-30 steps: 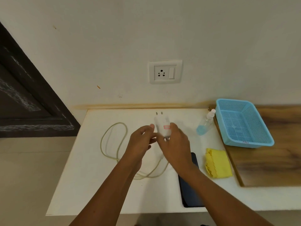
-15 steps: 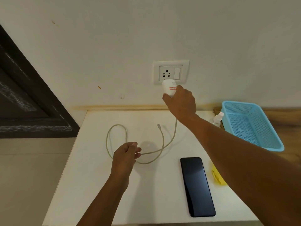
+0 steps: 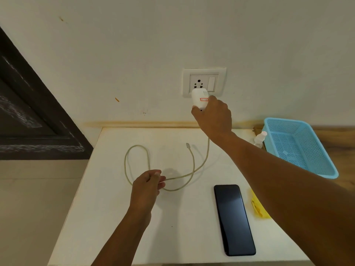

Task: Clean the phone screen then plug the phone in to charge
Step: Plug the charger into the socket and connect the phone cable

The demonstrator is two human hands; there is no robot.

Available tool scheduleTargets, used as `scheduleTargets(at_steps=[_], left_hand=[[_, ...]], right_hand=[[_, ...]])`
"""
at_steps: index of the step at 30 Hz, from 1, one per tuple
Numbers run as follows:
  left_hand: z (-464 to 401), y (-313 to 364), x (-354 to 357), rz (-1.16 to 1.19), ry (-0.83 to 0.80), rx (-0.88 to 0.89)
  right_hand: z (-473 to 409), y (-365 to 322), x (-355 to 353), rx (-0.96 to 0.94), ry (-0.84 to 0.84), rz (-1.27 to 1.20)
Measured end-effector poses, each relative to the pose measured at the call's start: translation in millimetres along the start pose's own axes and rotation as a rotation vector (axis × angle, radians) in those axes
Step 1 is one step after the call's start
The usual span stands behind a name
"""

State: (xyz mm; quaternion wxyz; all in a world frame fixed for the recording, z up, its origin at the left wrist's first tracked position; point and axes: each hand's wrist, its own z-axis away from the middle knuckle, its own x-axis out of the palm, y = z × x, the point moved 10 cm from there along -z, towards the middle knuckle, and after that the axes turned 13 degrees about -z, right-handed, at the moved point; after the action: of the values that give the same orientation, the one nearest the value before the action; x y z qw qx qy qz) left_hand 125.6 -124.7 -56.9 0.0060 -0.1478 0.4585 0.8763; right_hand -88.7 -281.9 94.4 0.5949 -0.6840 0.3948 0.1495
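Note:
A black phone (image 3: 234,219) lies screen up on the white table (image 3: 107,217), right of centre. My right hand (image 3: 213,117) grips a white charger adapter (image 3: 199,99) and holds it against the lower edge of the wall socket (image 3: 204,82). Its pale cable (image 3: 192,169) drops to the table and loops leftward; the free connector end (image 3: 187,145) rests on the tabletop. My left hand (image 3: 147,186) pinches the cable where the loop crosses. A yellow cloth (image 3: 258,208) shows partly behind my right forearm.
A light blue plastic basket (image 3: 299,146) stands at the right on a wooden surface, with a small spray bottle (image 3: 259,140) beside it. A dark door frame (image 3: 28,116) fills the left. The table's left edge drops to the floor.
My right hand lifted the adapter from the table up to the wall socket. My left hand let go of the adapter end and dropped to hold the cable loop. The view tilted closer.

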Motion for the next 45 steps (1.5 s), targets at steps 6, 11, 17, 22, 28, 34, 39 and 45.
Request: scheduleTargets(at_steps=[6, 11, 17, 22, 28, 34, 39, 45], left_hand=[[-0.2, -1.0, -1.6, 0.009, 0.002, -0.007], [0.8, -0.4, -1.3, 0.015, -0.002, -0.002], [0.8, -0.9, -1.0, 0.013, -0.002, -0.005], [0.0, -1.6, 0.5, 0.018, -0.004, -0.004], [0.0, -1.3, 2.0, 0.011, -0.004, -0.001], [-1.6, -3.4, 0.4, 0.011, -0.006, -0.005], [-5.6, -4.5, -3.7, 0.001, 0.004, 0.0], [-3.3, 3.4, -2.6, -0.001, 0.006, 0.005]], right_hand=[[-0.8, -2.0, -2.2, -0.003, 0.012, 0.007], [-2.4, -4.9, -3.4, -0.01, 0.005, 0.016], [-3.5, -7.7, -4.5, -0.006, -0.003, 0.036], [-5.6, -12.6, -4.7, -0.002, -0.026, 0.038], [-9.2, -17.0, -5.1, -0.002, -0.044, 0.051], [-15.3, -21.5, -2.5, -0.012, -0.088, 0.074], [-15.4, -25.7, -1.8, -0.004, -0.047, 0.052], [-14.1, -20.8, -1.4, 0.023, -0.044, 0.009]])
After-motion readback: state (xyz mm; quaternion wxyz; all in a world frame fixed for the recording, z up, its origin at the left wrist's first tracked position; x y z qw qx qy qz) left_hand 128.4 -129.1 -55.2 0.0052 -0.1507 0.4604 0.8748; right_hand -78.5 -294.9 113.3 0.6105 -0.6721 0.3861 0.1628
